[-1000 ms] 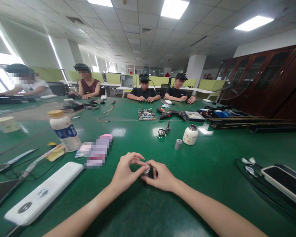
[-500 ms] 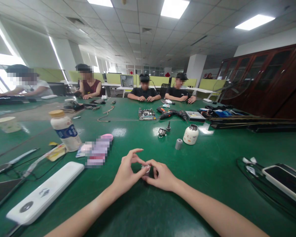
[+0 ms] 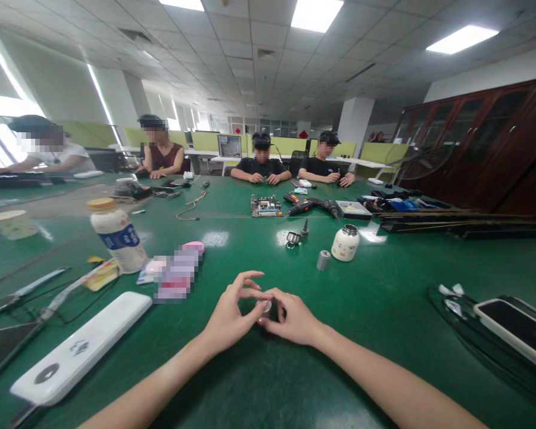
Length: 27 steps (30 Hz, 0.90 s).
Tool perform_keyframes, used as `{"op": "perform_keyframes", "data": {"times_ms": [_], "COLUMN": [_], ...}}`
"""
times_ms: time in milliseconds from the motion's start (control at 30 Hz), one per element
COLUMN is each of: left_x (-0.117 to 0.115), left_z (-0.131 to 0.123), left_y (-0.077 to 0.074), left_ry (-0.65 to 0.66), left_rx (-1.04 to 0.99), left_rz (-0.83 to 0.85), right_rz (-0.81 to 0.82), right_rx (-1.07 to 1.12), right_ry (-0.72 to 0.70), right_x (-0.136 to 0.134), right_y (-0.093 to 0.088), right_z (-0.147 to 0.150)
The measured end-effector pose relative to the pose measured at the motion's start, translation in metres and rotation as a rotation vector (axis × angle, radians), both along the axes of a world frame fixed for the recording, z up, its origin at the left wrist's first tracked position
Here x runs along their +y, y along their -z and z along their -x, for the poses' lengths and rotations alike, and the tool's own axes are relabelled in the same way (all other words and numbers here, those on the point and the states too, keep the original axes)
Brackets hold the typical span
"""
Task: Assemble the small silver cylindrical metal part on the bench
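My left hand (image 3: 230, 316) and my right hand (image 3: 292, 319) meet over the green table (image 3: 384, 310), both pinching a small silvery round piece (image 3: 263, 306) between fingertips and thumbs. My left forefinger is raised and curled above it. Most of the piece is hidden by my fingers. Farther off stand a small white jar (image 3: 345, 242) with a metal rim, a grey cylinder (image 3: 323, 260), and a metal ring part (image 3: 292, 239).
To the left are a white bottle (image 3: 116, 234), a white flat device (image 3: 78, 348) and cables. A phone (image 3: 516, 330) lies at the right. Power drills (image 3: 310, 207), a circuit board (image 3: 265, 207) and several seated people are across the table.
My left forefinger has lifted off the small piece and curled upward. Both hands stay in the same spot, still pinching it.
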State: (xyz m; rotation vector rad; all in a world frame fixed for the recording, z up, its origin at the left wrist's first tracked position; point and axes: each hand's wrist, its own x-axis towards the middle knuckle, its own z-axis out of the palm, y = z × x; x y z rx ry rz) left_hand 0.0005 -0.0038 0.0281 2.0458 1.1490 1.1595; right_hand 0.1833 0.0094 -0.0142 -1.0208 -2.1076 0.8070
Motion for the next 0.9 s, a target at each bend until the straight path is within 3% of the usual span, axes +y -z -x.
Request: {"op": "perform_keyframes", "data": {"times_ms": [333, 733, 900], "left_x": [0.002, 0.003, 0.007], "left_z": [-0.001, 0.0, 0.002], "left_y": [-0.002, 0.004, 0.006], "left_ry": [0.026, -0.108, -0.244], "left_rx": [-0.076, -0.05, -0.086], "left_rz": [0.055, 0.012, -0.055], "right_rz": [-0.004, -0.008, -0.013], "right_rx": [0.003, 0.009, -0.002], "right_ry": [0.004, 0.012, 0.016], "right_x": [-0.001, -0.002, -0.001], "right_y": [-0.001, -0.002, -0.001], "right_z": [0.0, 0.0, 0.0]}}
